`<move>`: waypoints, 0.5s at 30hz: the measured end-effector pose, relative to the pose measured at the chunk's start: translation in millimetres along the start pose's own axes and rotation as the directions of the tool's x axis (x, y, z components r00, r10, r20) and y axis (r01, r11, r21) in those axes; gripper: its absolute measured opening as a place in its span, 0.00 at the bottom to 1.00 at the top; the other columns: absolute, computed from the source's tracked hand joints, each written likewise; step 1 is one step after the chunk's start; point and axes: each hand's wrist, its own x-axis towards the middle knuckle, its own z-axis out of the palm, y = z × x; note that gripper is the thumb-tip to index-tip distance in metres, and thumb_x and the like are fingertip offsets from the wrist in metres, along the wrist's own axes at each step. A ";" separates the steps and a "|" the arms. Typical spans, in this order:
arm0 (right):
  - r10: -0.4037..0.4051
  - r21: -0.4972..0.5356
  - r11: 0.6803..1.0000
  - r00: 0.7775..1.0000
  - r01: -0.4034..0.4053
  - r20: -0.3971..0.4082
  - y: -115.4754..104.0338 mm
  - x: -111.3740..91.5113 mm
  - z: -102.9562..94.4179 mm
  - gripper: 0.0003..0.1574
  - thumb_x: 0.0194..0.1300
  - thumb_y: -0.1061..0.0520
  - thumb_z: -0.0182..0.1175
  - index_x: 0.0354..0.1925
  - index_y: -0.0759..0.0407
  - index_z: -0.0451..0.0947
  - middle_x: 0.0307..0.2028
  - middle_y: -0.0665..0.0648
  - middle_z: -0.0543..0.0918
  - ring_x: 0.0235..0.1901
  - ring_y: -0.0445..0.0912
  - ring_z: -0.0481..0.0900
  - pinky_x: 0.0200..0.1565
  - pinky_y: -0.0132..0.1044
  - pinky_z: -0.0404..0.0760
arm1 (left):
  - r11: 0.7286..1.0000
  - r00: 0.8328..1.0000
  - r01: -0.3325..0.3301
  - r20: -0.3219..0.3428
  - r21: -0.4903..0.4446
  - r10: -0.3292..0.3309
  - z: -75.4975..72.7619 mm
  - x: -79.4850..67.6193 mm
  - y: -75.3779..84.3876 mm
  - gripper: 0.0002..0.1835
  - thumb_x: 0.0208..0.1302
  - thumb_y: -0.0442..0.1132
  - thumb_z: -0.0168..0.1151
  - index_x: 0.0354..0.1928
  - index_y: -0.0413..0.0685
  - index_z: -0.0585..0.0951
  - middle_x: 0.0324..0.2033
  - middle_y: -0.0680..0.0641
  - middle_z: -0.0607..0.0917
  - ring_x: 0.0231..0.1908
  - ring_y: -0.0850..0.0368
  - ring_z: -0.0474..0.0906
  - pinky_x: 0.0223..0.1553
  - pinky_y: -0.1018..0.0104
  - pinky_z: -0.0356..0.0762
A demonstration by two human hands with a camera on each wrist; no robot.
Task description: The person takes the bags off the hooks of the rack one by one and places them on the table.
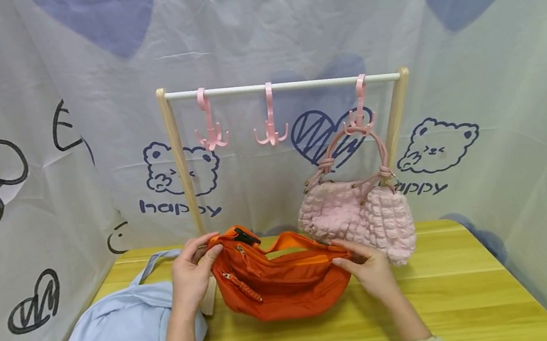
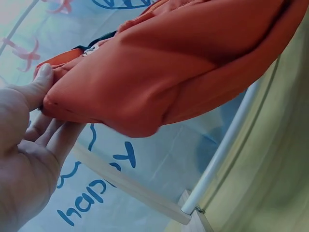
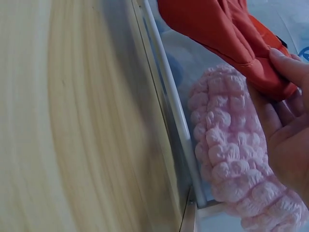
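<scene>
An orange-red waist bag with zips and a braided pull is held up above the table between both hands. At its left end, my left hand pinches the corner between thumb and fingers; the left wrist view shows the same hold on the bag. The right hand pinches the other end, thumb in front, as the right wrist view also shows on the bag. A black buckle and an orange strap stick up along the top.
Behind stands a rack with a white rail. Two pink hooks hang bare; a third hook carries a pink puffy handbag. A light blue backpack lies at left on the wooden table.
</scene>
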 end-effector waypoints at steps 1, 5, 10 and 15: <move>0.006 -0.006 1.000 1.000 -0.006 0.012 0.5 0.1 -1.2 0.24 0.60 0.67 0.75 0.55 0.67 0.86 0.54 0.64 0.87 0.51 0.34 0.84 0.51 0.28 0.83 | 1.000 1.000 0.014 0.018 0.024 -0.014 -0.7 -0.4 -1.5 0.15 0.67 0.30 0.70 0.55 0.38 0.87 0.47 0.46 0.83 0.45 0.65 0.85 0.43 0.74 0.84; 0.042 -0.074 0.997 0.997 -0.037 0.066 1.9 0.3 -5.2 0.24 0.60 0.66 0.75 0.55 0.64 0.87 0.54 0.62 0.88 0.54 0.39 0.84 0.55 0.28 0.81 | 0.989 0.994 0.036 0.092 0.144 -0.050 -2.4 -1.0 -8.4 0.16 0.67 0.35 0.71 0.56 0.43 0.87 0.50 0.42 0.83 0.47 0.62 0.85 0.45 0.74 0.82; 0.083 -0.160 0.985 0.991 -0.066 0.104 2.6 -0.2 -8.1 0.24 0.61 0.62 0.75 0.56 0.59 0.87 0.55 0.57 0.88 0.58 0.49 0.83 0.59 0.33 0.80 | 0.969 0.985 -0.002 0.170 0.247 -0.041 -1.7 -0.2 -17.2 0.17 0.67 0.34 0.71 0.57 0.44 0.87 0.53 0.40 0.84 0.50 0.46 0.86 0.47 0.73 0.82; 0.112 -0.183 0.979 0.987 -0.091 0.112 6.7 -0.1 -10.0 0.24 0.62 0.62 0.74 0.57 0.58 0.87 0.56 0.56 0.88 0.60 0.52 0.81 0.61 0.35 0.78 | 0.956 0.978 -0.005 0.201 0.292 -0.056 -1.0 0.7 -24.0 0.17 0.69 0.34 0.69 0.58 0.42 0.86 0.53 0.39 0.84 0.51 0.41 0.86 0.49 0.72 0.81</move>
